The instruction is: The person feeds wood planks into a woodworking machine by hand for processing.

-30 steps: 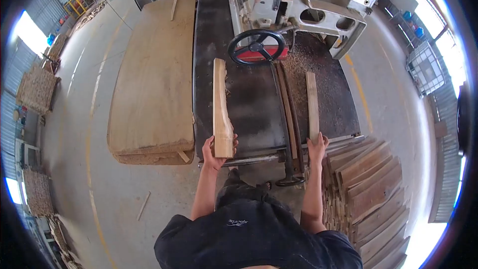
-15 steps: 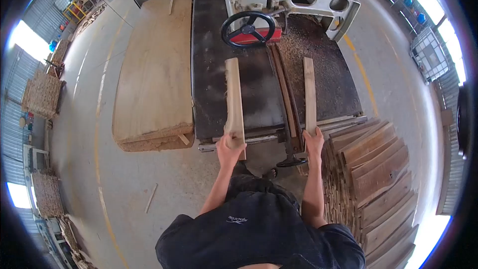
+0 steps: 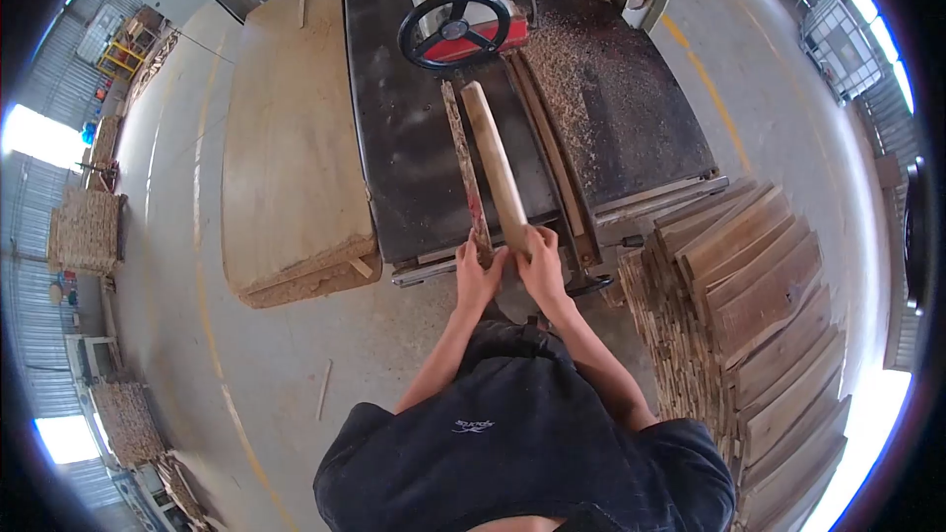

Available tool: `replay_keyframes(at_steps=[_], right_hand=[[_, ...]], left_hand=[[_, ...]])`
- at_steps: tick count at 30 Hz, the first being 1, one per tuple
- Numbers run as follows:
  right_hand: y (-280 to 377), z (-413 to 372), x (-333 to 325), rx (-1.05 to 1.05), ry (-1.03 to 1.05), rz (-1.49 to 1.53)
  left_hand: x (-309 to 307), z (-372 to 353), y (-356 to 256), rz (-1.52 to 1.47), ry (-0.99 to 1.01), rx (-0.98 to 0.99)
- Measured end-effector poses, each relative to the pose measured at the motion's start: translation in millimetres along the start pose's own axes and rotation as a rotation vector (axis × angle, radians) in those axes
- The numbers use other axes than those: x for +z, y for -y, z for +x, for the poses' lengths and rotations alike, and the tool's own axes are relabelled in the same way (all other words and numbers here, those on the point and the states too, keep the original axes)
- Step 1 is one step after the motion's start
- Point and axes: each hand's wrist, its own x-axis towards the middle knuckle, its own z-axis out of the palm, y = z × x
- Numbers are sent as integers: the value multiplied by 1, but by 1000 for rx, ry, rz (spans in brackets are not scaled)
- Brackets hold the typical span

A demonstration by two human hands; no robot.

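Observation:
My left hand point(image 3: 478, 274) grips the near end of a narrow board point(image 3: 462, 163), which stands on edge with its rough, bark-streaked side up and a red mark near my fingers. Wrapped round the near end of a paler, smooth-edged board point(image 3: 498, 163) is my right hand point(image 3: 541, 261). Both boards point away from me, side by side with a thin gap between them, over the dark machine table point(image 3: 414, 177). My two hands are close together at the table's front edge.
A black handwheel point(image 3: 454, 30) sits on the machine beyond the boards. Left of the table lies a large wooden stack point(image 3: 296, 138). Piled boards point(image 3: 754, 276) stand close on my right. Sawdust point(image 3: 562, 79) covers the table behind the metal fence point(image 3: 552, 153).
My right hand has brought its board leftward over the fence, beside the other one. The left board has been turned onto its edge, showing its rough side. The view has shifted slightly.

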Motion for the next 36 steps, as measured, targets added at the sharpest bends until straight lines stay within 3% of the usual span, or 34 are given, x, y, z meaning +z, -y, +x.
replay_keyframes(at_steps=[2, 4, 6, 8, 9, 10, 12, 14, 16, 18, 21, 22, 24, 25, 26, 27, 28, 30, 31, 32, 34, 35, 36], right_hand=[[-5, 2, 17, -260, 142, 19], [-2, 3, 22, -290, 138, 53], [1, 8, 24, 37, 201, 180], [-46, 18, 50, 13, 270, 82], [-73, 20, 64, 100, 412, 206], [-75, 23, 64, 192, 551, 324], [-61, 21, 57, 225, 625, 384], [-20, 15, 33, 369, 576, 449], [-43, 15, 38, 304, 600, 487], [-40, 19, 32, 503, 663, 424], [-25, 20, 25, 527, 657, 330], [-32, 21, 28, 524, 673, 315], [-46, 18, 33, 193, 480, 424], [-29, 19, 25, 344, 363, 383], [-12, 21, 11, 336, 373, 377], [0, 25, -8, 439, 372, 465], [9, 27, -25, 547, 364, 553], [25, 29, -55, 533, 466, 587], [32, 29, -65, 513, 571, 631], [37, 23, -65, 512, 565, 641], [49, 5, -58, 312, 576, 476], [59, -1, -57, 320, 640, 364], [59, -5, -48, 326, 633, 382]], left_hand=[[6, 4, 5, -117, 20, 26], [6, 8, 18, -189, 49, -5], [5, 10, 29, -300, 123, -12], [-15, 8, 5, -351, 180, -65], [-22, 7, -3, -390, 260, -106], [-21, 9, 4, -412, 238, -112], [-14, 14, 17, -388, 277, -118], [-28, 14, 6, -395, 285, -124], [-25, 17, 7, -425, 280, -143], [-23, 22, 18, -428, 350, -130], [-35, 24, 7, -435, 356, -148], [-36, 25, 8, -439, 373, -112], [-33, 27, 12, -446, 345, -107], [-41, 29, 5, -251, 357, -123], [-49, 32, -2, -55, 367, -140], [-60, 28, -15, 80, 255, -99], [-63, 28, -15, 74, 253, -103], [-65, 31, -16, -94, -122, 67], [-67, 33, -27, -252, -203, 103], [-63, 37, -30, -246, -198, 110], [-57, 42, -33, -700, 111, 38], [-52, 43, -36, -826, 210, -9], [-56, 45, -41, -810, 221, -9]])
